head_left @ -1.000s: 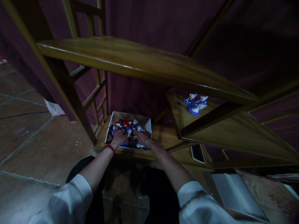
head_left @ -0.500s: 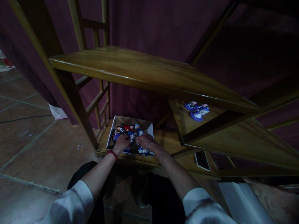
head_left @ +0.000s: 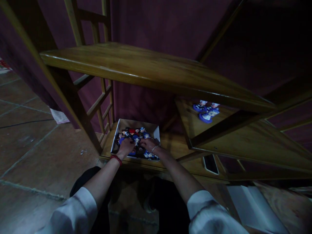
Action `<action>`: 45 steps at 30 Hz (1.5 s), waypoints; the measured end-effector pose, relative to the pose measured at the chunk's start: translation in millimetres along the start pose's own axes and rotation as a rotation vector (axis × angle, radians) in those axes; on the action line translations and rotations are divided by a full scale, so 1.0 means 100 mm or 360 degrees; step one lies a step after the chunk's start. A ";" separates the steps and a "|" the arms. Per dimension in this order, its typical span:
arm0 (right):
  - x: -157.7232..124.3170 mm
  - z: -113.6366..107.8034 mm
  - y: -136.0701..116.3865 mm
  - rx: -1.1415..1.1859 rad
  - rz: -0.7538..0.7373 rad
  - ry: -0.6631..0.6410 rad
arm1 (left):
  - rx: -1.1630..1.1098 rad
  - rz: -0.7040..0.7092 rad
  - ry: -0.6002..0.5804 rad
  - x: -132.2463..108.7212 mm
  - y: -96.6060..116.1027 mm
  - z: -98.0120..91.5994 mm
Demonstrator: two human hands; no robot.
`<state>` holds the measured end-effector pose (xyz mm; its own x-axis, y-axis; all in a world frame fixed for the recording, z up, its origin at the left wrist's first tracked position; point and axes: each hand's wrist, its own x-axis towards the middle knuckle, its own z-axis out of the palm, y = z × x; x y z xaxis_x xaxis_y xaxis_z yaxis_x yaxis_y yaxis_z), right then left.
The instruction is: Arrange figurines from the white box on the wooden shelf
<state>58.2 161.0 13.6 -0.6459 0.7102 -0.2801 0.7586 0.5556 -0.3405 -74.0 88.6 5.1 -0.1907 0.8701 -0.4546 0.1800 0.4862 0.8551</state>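
A shallow white-edged box on the bottom shelf holds several small figurines, mostly blue, black and red. My left hand, with a red bracelet at the wrist, reaches into its left part with fingers closed at a blue figurine. From the right comes my right hand, wearing a silver bracelet, its fingers bent together near the same figurine. The dim light hides what exactly the fingertips of each hand touch. On a raised shelf at the right stand a few figurines with blue round bases.
A wooden shelf board spans above the box, between it and the head camera. Wooden lattice borders the left side. A phone lies on the lower shelf to the right. My knees are just below the front edge.
The view has shifted slightly, so the upper board sits a little higher and further left. Both hands stay in the box, with the right one slightly further left.
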 end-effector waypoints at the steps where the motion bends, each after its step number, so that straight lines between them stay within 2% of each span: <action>1: 0.02 0.04 0.03 0.0037 -0.0008 0.0020 | -0.0007 0.0001 0.0006 -0.01 0.00 0.00; 7: 0.03 0.17 0.16 0.0301 -0.0033 0.0195 | 0.0016 0.0012 0.0032 0.02 -0.04 0.01; 13: -0.04 0.17 0.16 0.0456 0.0041 0.0270 | -0.0015 0.0013 0.0067 0.05 -0.07 0.00; 20: -0.04 0.15 0.19 0.0422 0.0155 0.0439 | -0.0029 -0.0042 0.0092 0.04 -0.06 0.00; 28: 0.02 0.18 0.17 0.0116 0.0309 0.0409 | 0.0199 -0.0002 0.0085 0.07 -0.07 -0.01; 32: 0.06 0.22 0.17 0.0080 0.0420 0.0374 | 0.0287 0.0027 0.0056 0.05 -0.05 0.00; 45: 0.06 0.27 0.16 0.0174 0.0405 0.0505 | 0.0264 0.0081 0.0069 0.12 -0.17 0.01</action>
<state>64.2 162.7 -18.1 -0.3678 0.9262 -0.0831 0.8657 0.3084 -0.3942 -78.7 91.5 -14.9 -0.2184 0.8912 -0.3976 0.3463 0.4517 0.8222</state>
